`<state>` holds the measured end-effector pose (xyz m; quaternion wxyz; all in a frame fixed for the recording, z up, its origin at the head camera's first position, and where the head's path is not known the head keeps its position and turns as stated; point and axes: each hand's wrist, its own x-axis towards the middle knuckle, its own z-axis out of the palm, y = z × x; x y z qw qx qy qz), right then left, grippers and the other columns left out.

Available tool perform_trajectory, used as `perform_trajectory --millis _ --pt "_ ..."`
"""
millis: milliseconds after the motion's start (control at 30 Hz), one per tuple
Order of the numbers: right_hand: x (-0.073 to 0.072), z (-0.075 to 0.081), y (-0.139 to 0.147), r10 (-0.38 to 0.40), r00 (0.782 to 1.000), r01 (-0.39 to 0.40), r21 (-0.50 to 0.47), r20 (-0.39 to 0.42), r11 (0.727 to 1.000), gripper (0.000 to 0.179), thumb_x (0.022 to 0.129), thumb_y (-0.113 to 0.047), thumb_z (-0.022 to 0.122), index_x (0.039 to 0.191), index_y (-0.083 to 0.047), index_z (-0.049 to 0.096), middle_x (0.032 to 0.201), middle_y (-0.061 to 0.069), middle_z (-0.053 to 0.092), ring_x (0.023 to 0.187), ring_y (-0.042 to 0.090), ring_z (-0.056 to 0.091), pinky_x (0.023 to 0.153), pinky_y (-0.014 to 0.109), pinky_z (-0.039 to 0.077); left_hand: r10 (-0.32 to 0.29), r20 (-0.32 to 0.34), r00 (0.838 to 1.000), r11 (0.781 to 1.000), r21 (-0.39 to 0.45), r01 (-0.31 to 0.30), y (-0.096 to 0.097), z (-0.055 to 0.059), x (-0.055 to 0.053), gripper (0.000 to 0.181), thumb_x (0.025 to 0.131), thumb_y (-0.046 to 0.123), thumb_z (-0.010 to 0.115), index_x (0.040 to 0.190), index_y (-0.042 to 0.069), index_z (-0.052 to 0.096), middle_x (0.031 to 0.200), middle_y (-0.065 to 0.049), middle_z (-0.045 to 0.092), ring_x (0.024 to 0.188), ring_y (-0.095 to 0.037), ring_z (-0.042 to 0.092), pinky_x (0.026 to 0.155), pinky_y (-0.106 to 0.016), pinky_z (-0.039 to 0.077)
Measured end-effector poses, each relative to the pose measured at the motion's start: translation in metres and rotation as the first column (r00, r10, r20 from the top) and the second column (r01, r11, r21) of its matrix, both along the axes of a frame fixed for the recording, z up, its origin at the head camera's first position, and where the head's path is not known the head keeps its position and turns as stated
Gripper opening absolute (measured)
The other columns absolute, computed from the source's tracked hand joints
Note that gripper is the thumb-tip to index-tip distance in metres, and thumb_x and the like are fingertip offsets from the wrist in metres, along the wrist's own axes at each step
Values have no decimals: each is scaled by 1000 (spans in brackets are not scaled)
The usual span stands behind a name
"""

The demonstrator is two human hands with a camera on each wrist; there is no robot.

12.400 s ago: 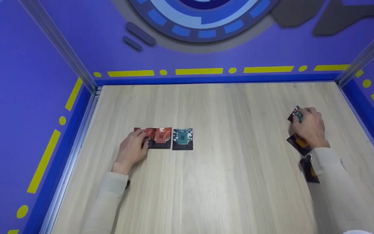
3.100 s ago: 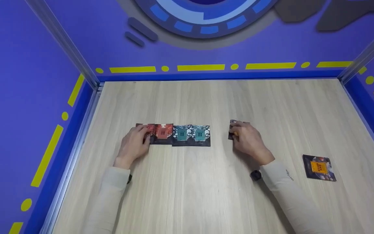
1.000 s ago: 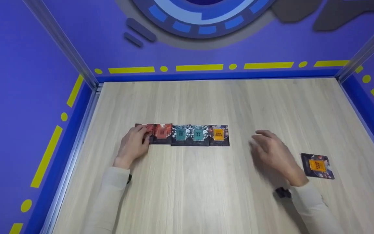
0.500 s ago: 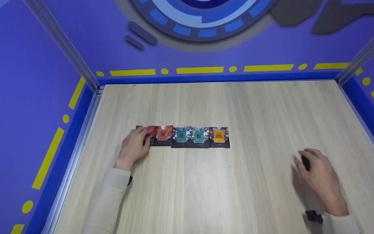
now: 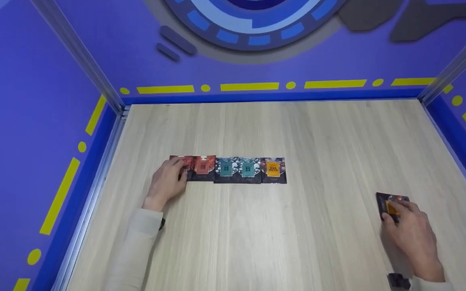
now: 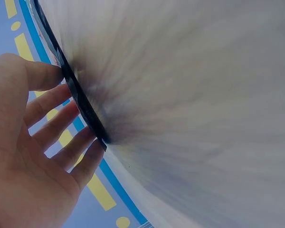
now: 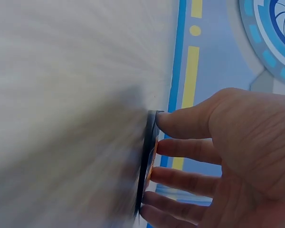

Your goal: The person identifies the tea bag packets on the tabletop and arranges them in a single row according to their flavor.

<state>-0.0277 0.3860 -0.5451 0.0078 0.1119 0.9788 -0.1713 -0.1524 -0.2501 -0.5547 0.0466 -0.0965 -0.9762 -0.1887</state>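
A row of small square sachets lies on the wooden table. At its left end is a red-label sachet [image 5: 174, 159], partly hidden under my left hand [image 5: 166, 184], whose fingertips and thumb rest on it. A second red-label sachet [image 5: 203, 167] follows, then two teal-label sachets [image 5: 225, 169] and an orange-label sachet [image 5: 273, 170]. Another orange-label sachet [image 5: 382, 202] lies apart at the right. My right hand [image 5: 413, 232] touches its face with the fingertips, the thumb at its near edge. In the right wrist view this sachet [image 7: 148, 156] still lies flat against the tabletop.
The pale wooden table [image 5: 257, 234] is bounded by a blue back wall [image 5: 257, 72] and blue side walls with metal corner posts. Bare tabletop lies between the row and the right-hand sachet.
After leaving the first orange-label sachet at the row's right end, my right hand has moved right and down onto the separate orange-label sachet. My left hand stays in place.
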Motion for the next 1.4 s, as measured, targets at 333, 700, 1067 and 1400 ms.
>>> perform_trajectory --millis 333,700,1067,1400 --pt "-7 -1 -2 94 993 -93 16 -76 996 44 93 -4 72 132 14 65 141 43 51 122 68 52 89 76 50 8 -2 1000 1000 -14 -8 1 -2 0 36 101 17 66 134 2 70 142 -19 65 127 -41 64 107 -56 54" --pt "-37 5 -30 277 947 -274 40 -160 961 36 91 3 72 125 15 69 137 40 59 121 63 60 88 72 54 13 10 1000 1000 -10 -13 2 0 -1 38 102 18 66 136 2 69 141 -19 66 127 -40 64 108 -55 54" --pt "-75 5 -62 378 903 -378 38 -205 925 24 92 5 71 114 15 75 131 38 66 116 59 66 86 68 58 5 11 1000 1000 -2 -5 -2 2 -3 40 102 18 65 137 0 68 143 -19 65 129 -41 63 109 -56 52" --pt "-96 -1 -84 448 861 -454 36 -241 890 19 92 10 68 109 14 78 125 32 72 112 54 71 80 64 62 -2 21 1000 1000 5 2 -1 0 -1 38 101 18 65 135 1 69 142 -19 65 128 -41 63 109 -56 52"
